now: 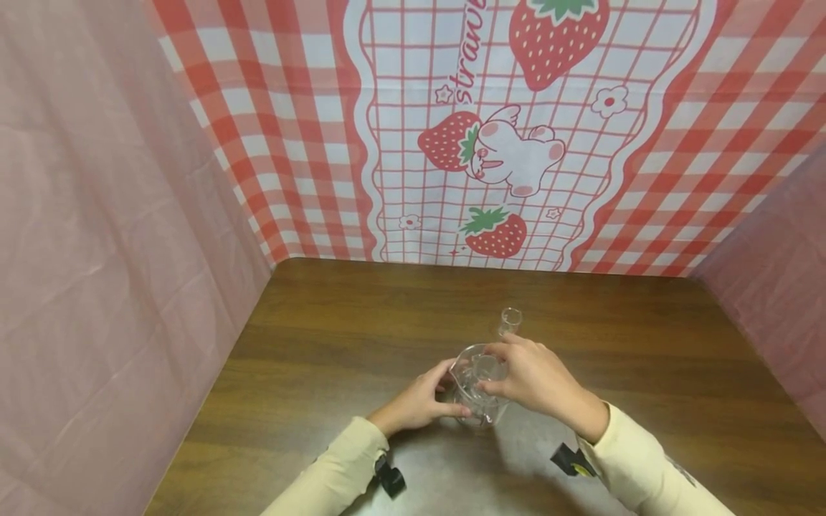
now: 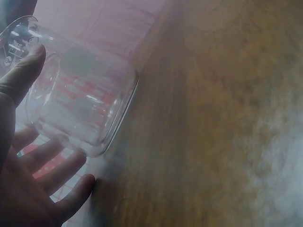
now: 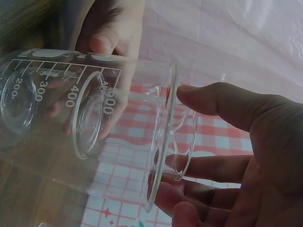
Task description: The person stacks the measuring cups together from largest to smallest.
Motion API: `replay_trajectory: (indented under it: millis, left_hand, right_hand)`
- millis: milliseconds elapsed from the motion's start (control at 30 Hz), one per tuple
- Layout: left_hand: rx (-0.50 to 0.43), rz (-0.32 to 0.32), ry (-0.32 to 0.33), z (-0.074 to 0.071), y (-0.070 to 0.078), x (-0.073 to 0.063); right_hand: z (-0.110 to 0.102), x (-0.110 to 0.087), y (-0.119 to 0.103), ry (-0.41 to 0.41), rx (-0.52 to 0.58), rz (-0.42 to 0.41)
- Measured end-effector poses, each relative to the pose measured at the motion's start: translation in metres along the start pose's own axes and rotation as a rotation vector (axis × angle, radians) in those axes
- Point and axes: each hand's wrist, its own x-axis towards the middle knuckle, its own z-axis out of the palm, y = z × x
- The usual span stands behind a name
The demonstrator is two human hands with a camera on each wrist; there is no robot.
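Observation:
A large clear glass beaker [image 1: 493,414] with white volume marks stands on the table in the head view. My left hand [image 1: 422,401] holds its side, thumb [image 2: 28,71] on the near wall and fingers round the far side. My right hand [image 1: 535,376] pinches a smaller glass beaker [image 1: 489,367] between thumb and fingers at the mouth of the large one. In the right wrist view, the smaller beaker's rim [image 3: 191,146] sticks out past the large rim [image 3: 163,156]. Another round glass edge [image 3: 78,127] shows deeper inside the large beaker.
A small clear glass vessel [image 1: 511,320] stands just behind my right hand. The brown wood-patterned table [image 1: 323,322] ends at a red-and-white checked cloth [image 1: 310,143] at the back. Pink curtains [image 1: 116,251] hang along the sides.

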Motion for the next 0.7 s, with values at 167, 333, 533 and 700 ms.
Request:
replay_trajectory:
  millis: [167, 333, 533, 700]
  left_hand:
    - [-0.009, -0.009, 0.004, 0.001, -0.001, -0.001]
    - [-0.012, -0.010, 0.008, 0.001, -0.002, -0.001]
    - [-0.017, -0.012, 0.007, 0.000, -0.001, -0.001]
    - [-0.010, -0.023, 0.002, 0.000, 0.000, 0.000]
  right_hand:
    - [0.003, 0.002, 0.000, -0.016, -0.015, -0.010]
    - [0.007, 0.005, 0.000, -0.031, -0.054, -0.030]
    - [0.012, 0.010, -0.001, -0.051, -0.108, -0.044]
    - [0.016, 0.011, -0.003, -0.068, -0.140, -0.034]
